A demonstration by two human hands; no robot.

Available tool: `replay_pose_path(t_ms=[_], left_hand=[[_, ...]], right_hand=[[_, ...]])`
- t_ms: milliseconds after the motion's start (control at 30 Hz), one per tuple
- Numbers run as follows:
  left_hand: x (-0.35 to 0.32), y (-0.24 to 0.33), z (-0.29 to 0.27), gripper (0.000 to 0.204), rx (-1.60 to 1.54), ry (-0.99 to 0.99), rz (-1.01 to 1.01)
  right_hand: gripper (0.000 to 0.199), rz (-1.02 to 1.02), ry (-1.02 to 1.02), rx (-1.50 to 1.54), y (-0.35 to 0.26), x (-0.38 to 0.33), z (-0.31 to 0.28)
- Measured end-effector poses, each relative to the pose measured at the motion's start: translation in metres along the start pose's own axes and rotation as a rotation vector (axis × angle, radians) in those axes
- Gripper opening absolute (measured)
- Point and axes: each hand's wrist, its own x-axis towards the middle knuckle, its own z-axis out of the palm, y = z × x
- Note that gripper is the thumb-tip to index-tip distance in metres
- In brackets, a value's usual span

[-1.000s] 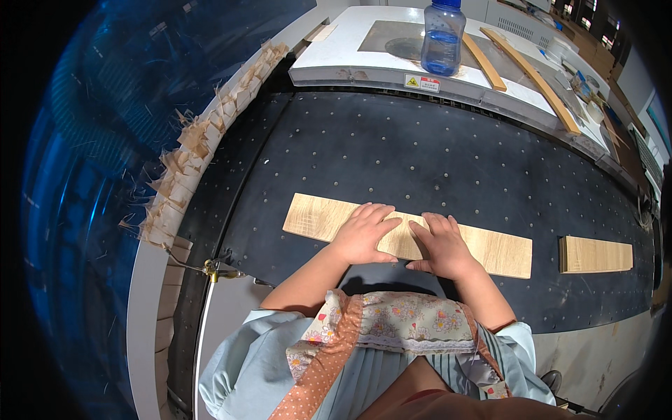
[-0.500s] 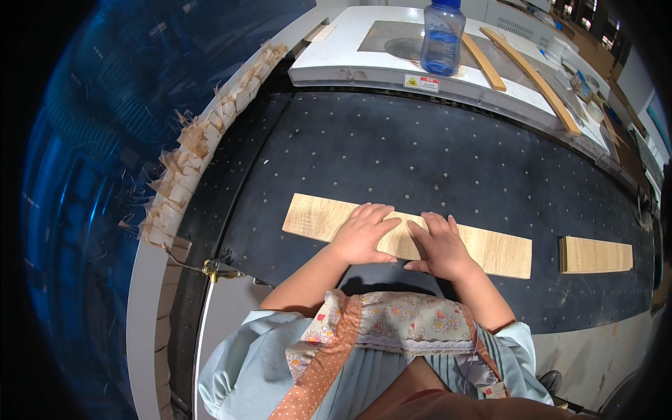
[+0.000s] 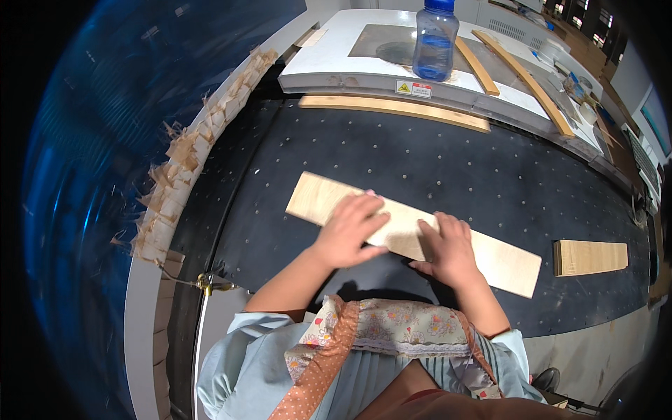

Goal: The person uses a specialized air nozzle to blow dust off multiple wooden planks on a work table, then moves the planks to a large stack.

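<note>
The dark studded tabletop (image 3: 448,168) runs from beside the person's body to the raised white worktop (image 3: 329,61). Along that far edge lies a long narrow wooden strip (image 3: 395,110), with a wide bare stretch of tabletop between it and the pale wooden board (image 3: 490,260). The board is in front of the person, near the close side of the table, slanting so its left end is farther away than its right. Whether it rests flat or is slightly raised, I cannot tell. To its right, apart from it, a short wooden piece (image 3: 593,257) lies near the table's right side. On the left, the room is bounded by a white rail (image 3: 183,157) with ragged brown tape, and a brass-coloured fitting (image 3: 205,283) sits near the table's near-left corner. A blue-capped bottle (image 3: 435,47) stands on the white worktop.

The left hand (image 3: 350,227) spans the board left of its middle, fingers slightly parted and reaching its far edge, thumb set wide toward the near edge. The right hand (image 3: 449,250) grips it right of the middle, fingers close together at the far edge, thumb at the near edge. A strip of board shows between the hands.
</note>
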Motion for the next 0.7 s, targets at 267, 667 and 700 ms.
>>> replay_pose_path(t_ms=[267, 667, 700], left_hand=[[0.051, -0.144, 0.048, 0.047, 0.194, 0.281, -0.435], [0.182, -0.227, 0.117, 0.061, 0.309, -0.178, -0.786], [0.168, -0.224, 0.116, 0.061, 0.289, -0.176, -0.785]], right_hand=[[0.081, 0.432, 0.281, -0.183, 0.042, -0.06, -0.054], [0.086, 0.809, 0.318, -0.234, 0.042, -0.151, -0.061], [0.086, 0.78, 0.3, -0.249, 0.043, -0.145, -0.063]])
